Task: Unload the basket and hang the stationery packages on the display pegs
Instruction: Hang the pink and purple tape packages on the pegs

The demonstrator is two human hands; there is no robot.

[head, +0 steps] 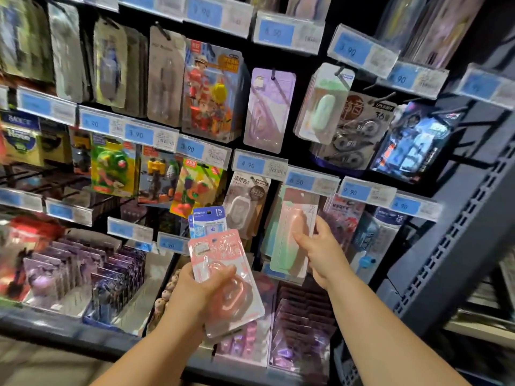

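Observation:
My left hand (204, 288) grips a small stack of blister packs: a pink correction-tape package (223, 263) in front and a blue package marked 15 cm (209, 218) behind it. My right hand (317, 246) pinches the right edge of a pink and green correction-tape package (289, 232) that hangs on the display below a 6.50 price tag (301, 181). The peg that carries it is hidden behind the card. No basket is in view.
Rows of hanging stationery packs fill the black peg wall, with blue price tags on each rail. Trays of purple packs (92, 274) sit on the lower shelf at left. A grey perforated shelf upright (459, 232) slants down the right side.

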